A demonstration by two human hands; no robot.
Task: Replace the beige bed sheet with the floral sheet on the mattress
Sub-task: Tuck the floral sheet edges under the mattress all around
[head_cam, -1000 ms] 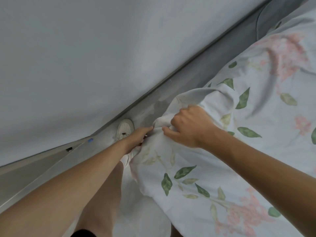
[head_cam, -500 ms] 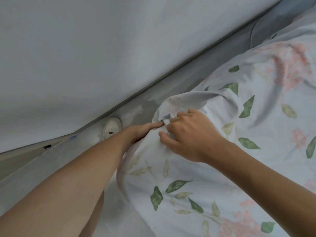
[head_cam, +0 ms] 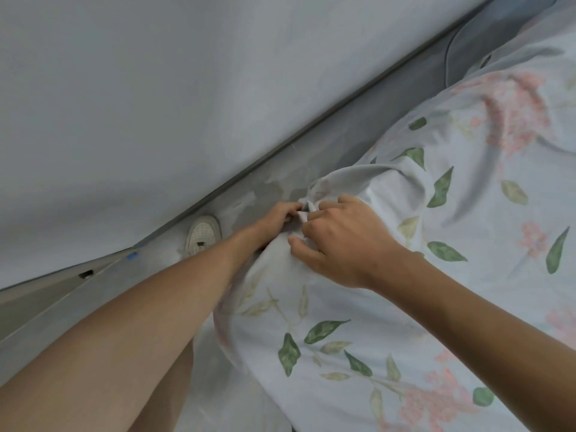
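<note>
Since the floral sheet [head_cam: 467, 244] already covers the mattress, this looks like corner fitting: both hands, left hand [head_cam: 276, 218] and right hand [head_cam: 339, 244], pinch bunched fabric at the corner near the wall [head_cam: 187, 88]. Next it probably needs pulling down and tucking under.

The bed fills the frame from 1 to 5 o'clock, its mattress covered by the floral sheet [head_cam: 467, 244], bunched at the corner near centre. Grey floor [head_cam: 327, 151] runs along at 10 o'clock; a white shoe [head_cam: 202, 233] stands on it.
</note>
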